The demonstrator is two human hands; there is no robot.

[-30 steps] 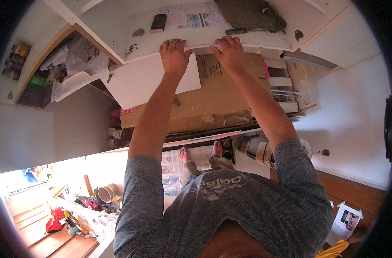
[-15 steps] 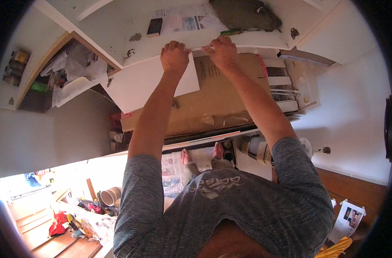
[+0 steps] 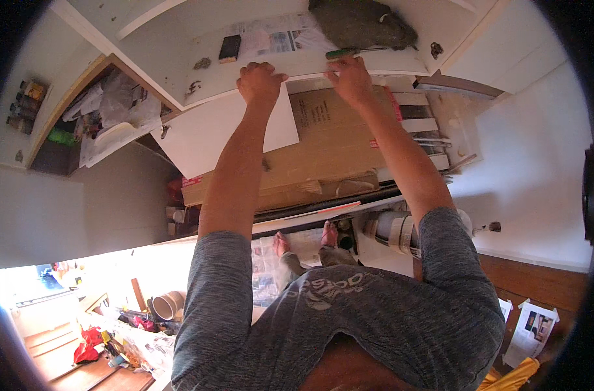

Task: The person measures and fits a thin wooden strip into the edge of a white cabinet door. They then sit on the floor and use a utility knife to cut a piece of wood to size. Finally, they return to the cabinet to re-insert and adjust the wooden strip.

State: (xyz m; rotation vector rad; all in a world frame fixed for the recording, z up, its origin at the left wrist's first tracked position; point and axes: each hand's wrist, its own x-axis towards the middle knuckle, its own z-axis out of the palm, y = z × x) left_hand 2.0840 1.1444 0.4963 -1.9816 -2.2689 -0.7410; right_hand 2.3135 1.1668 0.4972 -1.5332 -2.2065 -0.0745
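My left hand [image 3: 260, 82] is closed over the front edge of a white shelf [image 3: 219, 92], fingers curled on top and thumb pointing inward. To its right, my right hand [image 3: 352, 79] grips the same edge, thumb stretched inward. A screwdriver [image 3: 340, 55] with a green handle lies on the shelf just beyond my right fingers. Farther back rest a dark green cloth-like bundle [image 3: 368, 25], a small black box [image 3: 230, 48] and printed paper sheets [image 3: 271, 36]. A white panel [image 3: 225, 133] slopes below my left hand, over a cardboard box [image 3: 323, 130].
An open compartment [image 3: 108, 104] at the left holds plastic bags and papers. Orange-capped jars [image 3: 28, 104] stand beside it. A taped cylindrical thing [image 3: 395, 231] lies by the right wall. Newspaper sheets [image 3: 263, 274] cover the floor around my feet.
My right hand has shifted a little to the right along the shelf edge, its thumb farther out. My left hand has moved slightly farther onto the shelf. The view has shifted a little.
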